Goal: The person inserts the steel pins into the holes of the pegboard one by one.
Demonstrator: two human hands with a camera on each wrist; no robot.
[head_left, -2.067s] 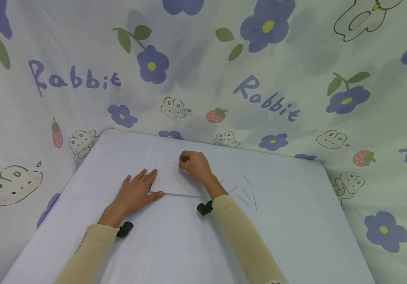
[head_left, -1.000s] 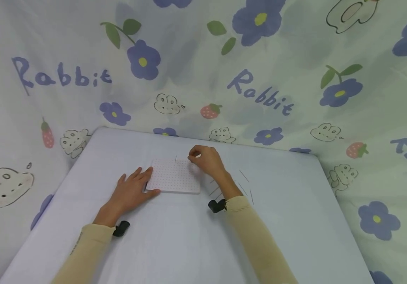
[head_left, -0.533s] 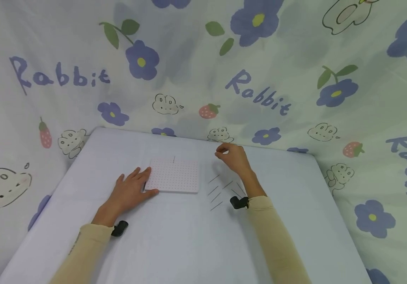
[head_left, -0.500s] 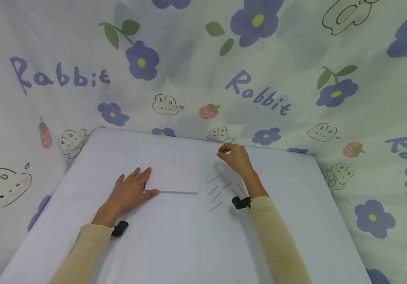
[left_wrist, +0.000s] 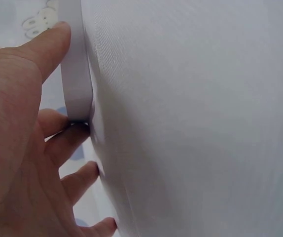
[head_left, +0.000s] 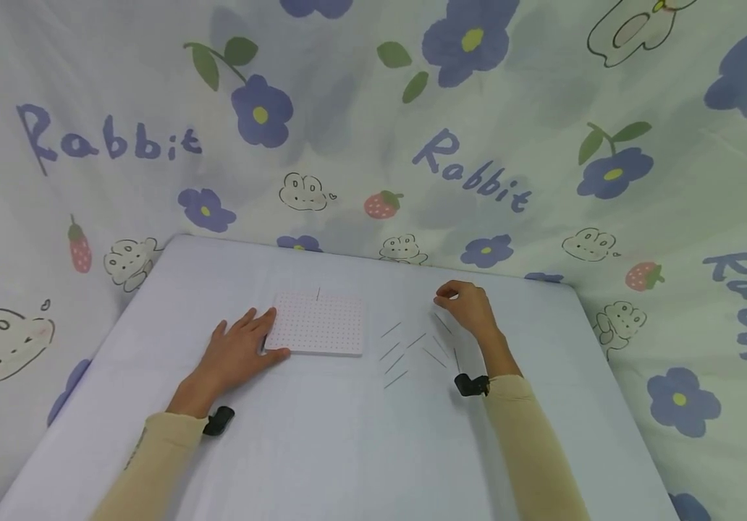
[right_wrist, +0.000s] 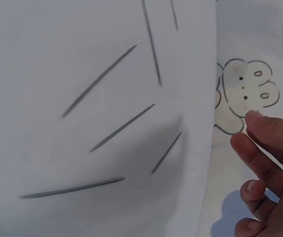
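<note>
A white board [head_left: 315, 325] with rows of small holes lies on the white table. One thin dark stick [head_left: 318, 294] stands upright near its far edge. My left hand [head_left: 237, 354] rests against the board's near left corner, fingers spread, the thumb along the front side [left_wrist: 76, 74] and the index finger at the left side. To the board's right, several thin dark sticks [head_left: 416, 341] with tapered ends lie scattered. My right hand [head_left: 467, 307] hovers just above the far ones. Its thumb and index finger [right_wrist: 247, 148] are slightly apart, with nothing visible between them.
The table [head_left: 334, 441] has a white cover, and its far edge meets a hanging cloth [head_left: 347, 137] printed with flowers and rabbits. Black wrist cameras sit at the left wrist [head_left: 219, 421] and right wrist [head_left: 471, 385].
My right hand has moved from over the board to the right, then lowered towards the scattered sticks. The upright stick came into sight as it left. My left hand has stayed at the corner.
</note>
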